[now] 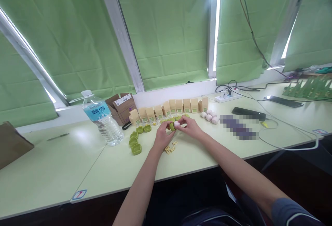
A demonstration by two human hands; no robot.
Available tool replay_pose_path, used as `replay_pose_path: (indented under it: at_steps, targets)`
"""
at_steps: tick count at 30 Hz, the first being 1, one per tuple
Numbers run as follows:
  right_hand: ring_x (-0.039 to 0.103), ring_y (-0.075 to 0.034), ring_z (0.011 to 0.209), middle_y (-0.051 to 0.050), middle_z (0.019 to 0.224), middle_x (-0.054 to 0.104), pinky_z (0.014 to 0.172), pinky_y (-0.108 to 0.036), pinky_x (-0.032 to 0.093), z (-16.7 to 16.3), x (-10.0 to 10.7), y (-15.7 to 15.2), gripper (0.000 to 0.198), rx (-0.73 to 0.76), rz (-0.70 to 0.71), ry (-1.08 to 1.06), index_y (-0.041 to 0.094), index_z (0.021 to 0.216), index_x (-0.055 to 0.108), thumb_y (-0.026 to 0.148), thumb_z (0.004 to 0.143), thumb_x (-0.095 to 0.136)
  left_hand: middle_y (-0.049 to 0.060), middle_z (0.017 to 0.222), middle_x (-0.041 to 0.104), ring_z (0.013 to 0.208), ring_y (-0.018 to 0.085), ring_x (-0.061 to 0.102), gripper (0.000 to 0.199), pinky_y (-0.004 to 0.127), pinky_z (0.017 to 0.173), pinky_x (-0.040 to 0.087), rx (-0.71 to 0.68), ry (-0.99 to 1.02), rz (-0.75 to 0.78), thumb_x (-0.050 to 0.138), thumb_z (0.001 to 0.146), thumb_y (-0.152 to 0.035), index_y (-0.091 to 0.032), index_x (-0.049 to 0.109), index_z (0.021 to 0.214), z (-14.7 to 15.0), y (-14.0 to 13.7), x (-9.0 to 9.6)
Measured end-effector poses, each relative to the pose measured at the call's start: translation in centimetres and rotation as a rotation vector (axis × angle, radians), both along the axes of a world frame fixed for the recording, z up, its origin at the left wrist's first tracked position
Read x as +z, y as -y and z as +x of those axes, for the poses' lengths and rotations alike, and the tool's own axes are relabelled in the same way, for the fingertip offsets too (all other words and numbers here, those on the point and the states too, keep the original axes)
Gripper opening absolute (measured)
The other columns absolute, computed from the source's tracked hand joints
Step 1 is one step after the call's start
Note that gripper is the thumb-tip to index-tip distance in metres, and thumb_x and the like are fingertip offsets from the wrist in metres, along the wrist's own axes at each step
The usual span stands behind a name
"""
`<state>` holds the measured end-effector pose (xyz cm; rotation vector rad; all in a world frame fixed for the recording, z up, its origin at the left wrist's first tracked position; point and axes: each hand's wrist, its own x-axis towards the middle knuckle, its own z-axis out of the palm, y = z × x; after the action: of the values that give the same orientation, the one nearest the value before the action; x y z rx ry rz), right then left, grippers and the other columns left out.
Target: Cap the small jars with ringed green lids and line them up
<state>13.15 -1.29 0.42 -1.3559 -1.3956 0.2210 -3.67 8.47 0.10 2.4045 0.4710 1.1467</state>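
Green pieces (136,149), bottle (105,124) on table (190,156)

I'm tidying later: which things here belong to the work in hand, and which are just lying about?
Likely for the job:
held rounded green piece
held pale pink piece
loose hollow green pieces
small yellow loops
loose pale pink pieces
perhaps small tan packets

Probably lying about:
clear plastic bottle, blue label
brown cardboard box
white power strip

Before me, a pale tabletop (103,170) stretches left and right, a seam crossing it to my left. Behind it I see a low white wall (155,96), green blinds (168,28), slanting window posts (119,28) and bright slits of daylight (217,28).
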Motion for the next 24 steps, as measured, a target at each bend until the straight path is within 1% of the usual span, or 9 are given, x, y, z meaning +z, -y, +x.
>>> replay_pose_path:
  at_steps: [6, 10, 17, 20, 24]
  targets:
    - [0.071, -0.021, 0.086, -0.004, 0.089, 0.073, 0.067, -0.031, 0.057, -0.21, 0.18, 0.22, 0.024, 0.002, -0.012, -0.047, 0.021, 0.086, 0.059, 0.040, 0.078, 0.071, 0.005, 0.114, 0.066, 0.095, 0.018, 0.062, 0.040, 0.031, 0.077, 0.052, 0.003, 0.015, 0.003, 0.069, 0.077, -0.018, -0.025, 0.060, 0.115, 0.05, -0.21, -0.24]
    - [0.071, -0.021, 0.088, -0.004, 0.091, 0.073, 0.067, -0.031, 0.056, -0.06, 0.04, 0.14, 0.023, 0.021, -0.020, -0.032, 0.021, 0.087, 0.059, 0.039, 0.078, 0.072, 0.005, 0.111, 0.066, 0.093, 0.018, 0.062, 0.037, 0.031, 0.078, 0.052, 0.001, 0.007, 0.012, 0.069, 0.078, -0.019, -0.024, 0.060, 0.114, -0.03, -0.12, -0.21]
    - [0.072, -0.021, 0.085, -0.003, 0.088, 0.073, 0.075, -0.035, 0.056, 0.16, -0.47, -0.35, 0.028, 0.026, -0.061, -0.051, 0.021, 0.084, 0.057, 0.039, 0.074, 0.076, 0.005, 0.109, 0.067, 0.092, 0.018, 0.062, 0.037, 0.031, 0.079, 0.052, -0.003, -0.023, 0.051, 0.070, 0.078, -0.022, -0.023, 0.060, 0.114, -0.25, -0.34, -0.33]
    - [0.072, -0.022, 0.085, -0.003, 0.088, 0.073, 0.076, -0.034, 0.056, 0.10, -0.58, -0.43, 0.027, 0.045, -0.063, -0.056, 0.021, 0.084, 0.057, 0.039, 0.075, 0.075, 0.005, 0.109, 0.067, 0.093, 0.019, 0.064, 0.038, 0.032, 0.079, 0.052, 0.000, -0.030, 0.031, 0.071, 0.077, -0.024, -0.022, 0.060, 0.114, -0.31, -0.51, -0.47]
    - [0.071, -0.021, 0.086, -0.003, 0.090, 0.072, 0.075, -0.033, 0.056, 0.00, -0.58, -0.40, 0.025, 0.052, -0.043, -0.037, 0.021, 0.087, 0.058, 0.038, 0.077, 0.073, 0.005, 0.111, 0.068, 0.095, 0.019, 0.064, 0.041, 0.032, 0.082, 0.051, -0.001, -0.060, -0.036, 0.071, 0.078, -0.029, -0.023, 0.059, 0.116, -0.37, -0.38, -0.39]
